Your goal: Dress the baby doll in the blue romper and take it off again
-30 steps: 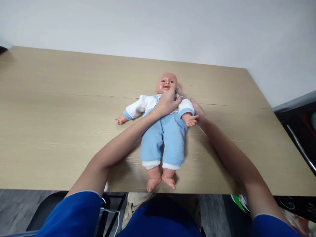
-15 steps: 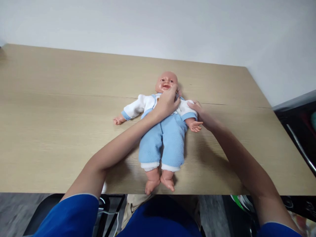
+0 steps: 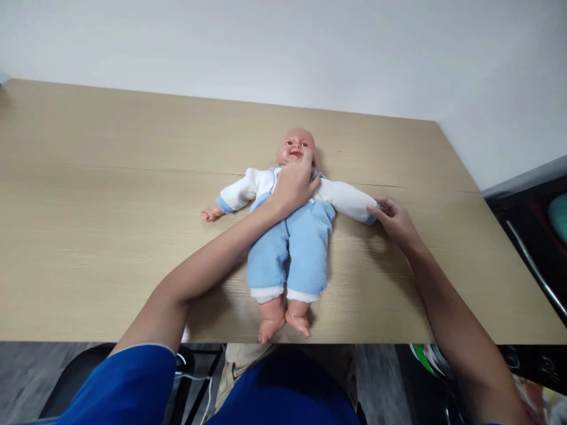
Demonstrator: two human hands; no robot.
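A baby doll (image 3: 290, 248) lies on its back on the wooden table (image 3: 110, 236), head toward the wall and feet at the near edge. It wears a white top with blue cuffs and fluffy blue trousers. My left hand (image 3: 296, 182) rests across the doll's upper chest and neck, fingers closed around the shoulder and collar beside its chin. With my right hand (image 3: 394, 218) I pinch the blue cuff of the white sleeve (image 3: 349, 199) on the right side, which is stretched outward. The doll's hand on that side is hidden by the cuff and my fingers.
A pale wall (image 3: 266, 47) stands behind the table. Dark furniture with a metal bar (image 3: 535, 265) is at the right, holding a teal item (image 3: 559, 215). Under the near edge are a black chair (image 3: 75, 378) and a white cable (image 3: 209, 395).
My right hand has moved right, from the doll's upper arm to the cuff. The sleeve now extends straight out and covers the doll's hand. My left hand stays at the neck.
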